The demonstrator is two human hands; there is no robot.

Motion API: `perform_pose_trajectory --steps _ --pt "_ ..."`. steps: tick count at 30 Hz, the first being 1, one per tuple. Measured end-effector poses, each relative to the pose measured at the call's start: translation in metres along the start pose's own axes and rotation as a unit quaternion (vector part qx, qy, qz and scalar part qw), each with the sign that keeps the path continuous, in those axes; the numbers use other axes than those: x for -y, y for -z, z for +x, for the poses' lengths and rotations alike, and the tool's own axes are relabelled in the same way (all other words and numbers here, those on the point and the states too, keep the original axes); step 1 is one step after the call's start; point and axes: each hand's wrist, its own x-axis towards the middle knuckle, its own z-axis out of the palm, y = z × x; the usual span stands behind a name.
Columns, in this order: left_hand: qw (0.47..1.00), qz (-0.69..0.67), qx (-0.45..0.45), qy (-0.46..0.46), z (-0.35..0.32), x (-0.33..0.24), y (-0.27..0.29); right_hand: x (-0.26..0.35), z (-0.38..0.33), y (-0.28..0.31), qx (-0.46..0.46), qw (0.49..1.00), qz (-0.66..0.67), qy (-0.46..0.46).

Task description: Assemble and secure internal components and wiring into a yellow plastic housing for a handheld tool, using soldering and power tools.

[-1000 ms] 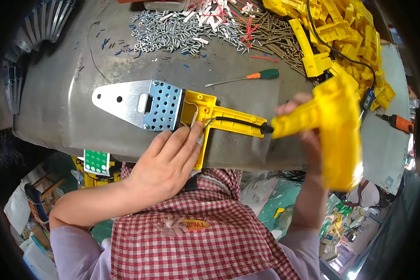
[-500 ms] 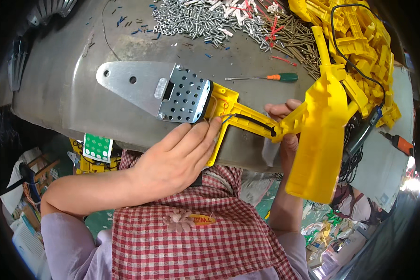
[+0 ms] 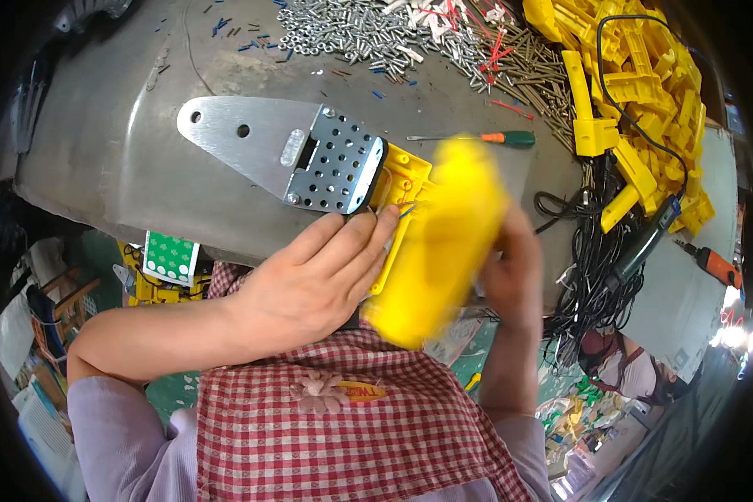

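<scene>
A yellow plastic housing half [image 3: 403, 174] lies at the table's near edge, joined to a perforated metal base [image 3: 335, 163] with a flat tapered metal plate [image 3: 255, 142] reaching left. My left hand [image 3: 314, 268] grips the housing's near side, fingers together, fingertips by thin wires [image 3: 406, 207]; its thumb is hidden. Over the housing's right part is a second yellow plastic shell [image 3: 443, 243], smeared by motion and tilted. My right hand [image 3: 513, 263] holds this shell at its right side; the fingers are partly hidden and blurred.
Behind lie a screwdriver [image 3: 510, 138] with a green and orange handle, heaped screws and nuts [image 3: 376, 38] and brass-coloured pins [image 3: 535, 79]. At right are piled yellow plastic parts [image 3: 644, 92], black cables [image 3: 590, 276], a dark corded tool [image 3: 644, 243] and an orange-and-black tool [image 3: 715, 263].
The yellow shell has swung left with my right hand, from beside the housing's right end to over the housing, covering its black cable. My left hand stays at the wires.
</scene>
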Motion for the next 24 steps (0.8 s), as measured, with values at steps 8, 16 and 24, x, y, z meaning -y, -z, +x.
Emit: perform_pose_trajectory --steps 8,16,24 --pt "0.968 -0.190 -0.120 -0.107 -0.027 0.057 0.031 0.020 0.003 -0.023 -0.016 0.952 -0.302 0.040" --pt "0.965 -0.195 -0.144 0.102 0.027 0.069 0.009 0.016 0.032 0.017 0.149 0.953 -0.261 0.043" --pt "0.986 -0.098 -0.126 0.047 0.063 0.041 0.036 0.004 0.038 0.007 0.124 0.955 -0.260 0.068"
